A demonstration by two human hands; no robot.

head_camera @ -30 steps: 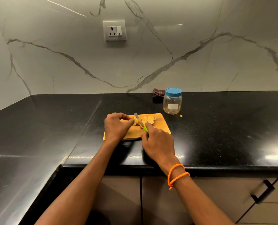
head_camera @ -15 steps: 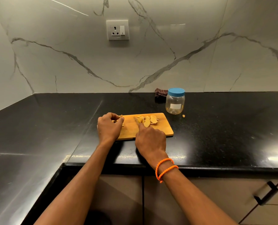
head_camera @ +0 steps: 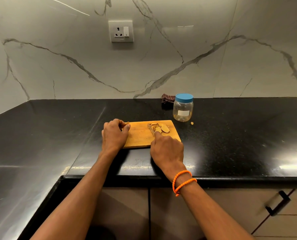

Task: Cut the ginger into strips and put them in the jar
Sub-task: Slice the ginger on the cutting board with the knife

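On the wooden cutting board (head_camera: 140, 137), our left hand (head_camera: 114, 135) curls at its left edge pinching a ginger piece (head_camera: 127, 123), our right hand (head_camera: 166, 149) grips the knife (head_camera: 151, 130) beside the ginger slices (head_camera: 162, 128), the lidded jar (head_camera: 183, 107) just beyond its far right corner.

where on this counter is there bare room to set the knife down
Bare black counter right of the wooden cutting board, in front of the blue-lidded clear jar; also left of the board. Crowded: board's far right corner, where ginger slices meet the blade.
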